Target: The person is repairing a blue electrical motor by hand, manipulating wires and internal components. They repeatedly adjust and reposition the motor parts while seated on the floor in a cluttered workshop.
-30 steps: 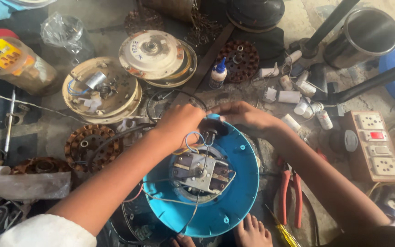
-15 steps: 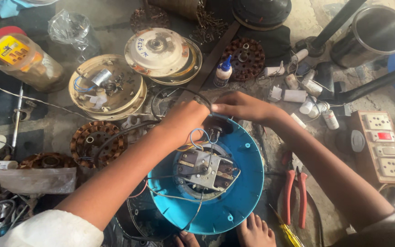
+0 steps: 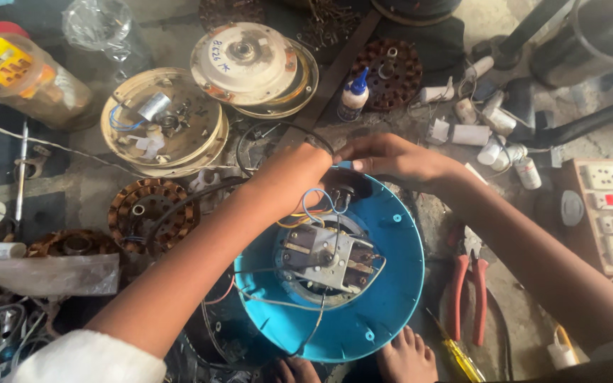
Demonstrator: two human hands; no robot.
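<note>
Left hand grip unclear, at blue fan housing top rim | right hand pinching there, contents unclear

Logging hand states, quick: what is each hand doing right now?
Left hand: at the blue housing far rim, grip hidden.
Right hand: fingers pinched there, contents unclear.

Light was soft, dim daylight with weak shadows; brighter at the upper right, slight blur and distortion toward the edges.
</note>
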